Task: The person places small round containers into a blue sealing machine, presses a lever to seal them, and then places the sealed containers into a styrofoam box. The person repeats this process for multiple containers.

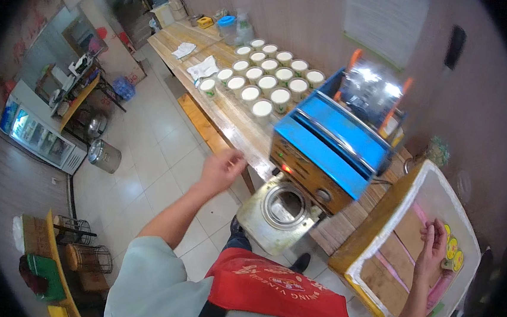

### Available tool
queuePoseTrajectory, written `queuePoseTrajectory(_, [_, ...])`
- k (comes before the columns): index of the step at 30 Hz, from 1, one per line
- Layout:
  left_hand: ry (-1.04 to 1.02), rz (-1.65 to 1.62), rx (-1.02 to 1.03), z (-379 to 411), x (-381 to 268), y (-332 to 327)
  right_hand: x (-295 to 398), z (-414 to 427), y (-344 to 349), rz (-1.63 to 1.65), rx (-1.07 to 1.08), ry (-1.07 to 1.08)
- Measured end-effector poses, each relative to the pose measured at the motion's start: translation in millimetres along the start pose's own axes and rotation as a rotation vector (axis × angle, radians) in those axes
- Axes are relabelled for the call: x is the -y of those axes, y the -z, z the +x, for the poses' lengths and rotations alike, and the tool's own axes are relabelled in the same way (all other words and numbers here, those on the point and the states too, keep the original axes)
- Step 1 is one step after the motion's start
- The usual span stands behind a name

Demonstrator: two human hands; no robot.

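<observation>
My left hand [223, 167] hangs over the floor beside the wooden table's front edge, fingers loosely curled and apart, holding nothing. To its right is a blue cup sealing machine [333, 133] with a roll of clear film [369, 94] on top. The machine's metal cup tray [278, 218] is pulled out, and its round opening faces up. My right hand [434, 248] reaches into a foam-lined box [430, 177], close beside several small cups with yellow lids [452, 249]. Its fingers are bent; whether they hold anything cannot be told. Rows of cups with white tops [267, 82] stand on the table behind the machine.
White cloths [203, 68] and a blue-lidded container [228, 27] lie or stand farther along the table [222, 107]. A metal drum [104, 155] stands on the tiled floor. Brown cardboard [395, 254] lies inside the foam-lined box. A glass-door fridge [36, 132] is at far left.
</observation>
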State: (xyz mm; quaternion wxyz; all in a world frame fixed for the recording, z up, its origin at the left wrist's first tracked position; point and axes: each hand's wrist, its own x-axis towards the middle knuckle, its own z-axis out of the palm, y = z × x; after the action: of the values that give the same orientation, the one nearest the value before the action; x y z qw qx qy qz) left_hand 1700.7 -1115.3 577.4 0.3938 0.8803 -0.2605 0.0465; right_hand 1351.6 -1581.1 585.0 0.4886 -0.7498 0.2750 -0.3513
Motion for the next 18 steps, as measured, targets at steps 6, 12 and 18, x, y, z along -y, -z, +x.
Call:
queuePoseTrajectory(6, [0.156, 0.257, -0.083, 137, 177, 46, 182, -14, -164, -0.650, 0.267, 0.494])
queuePoseTrajectory(12, [0.279, 0.376, -0.123, 241, 299, 59, 219, -2, -282, -1.009, 0.388, 0.415])
queuePoseTrajectory(18, [0.451, 0.373, -0.033, 312, 355, 52, 206, -4, -297, -1.265, 0.284, 0.429])
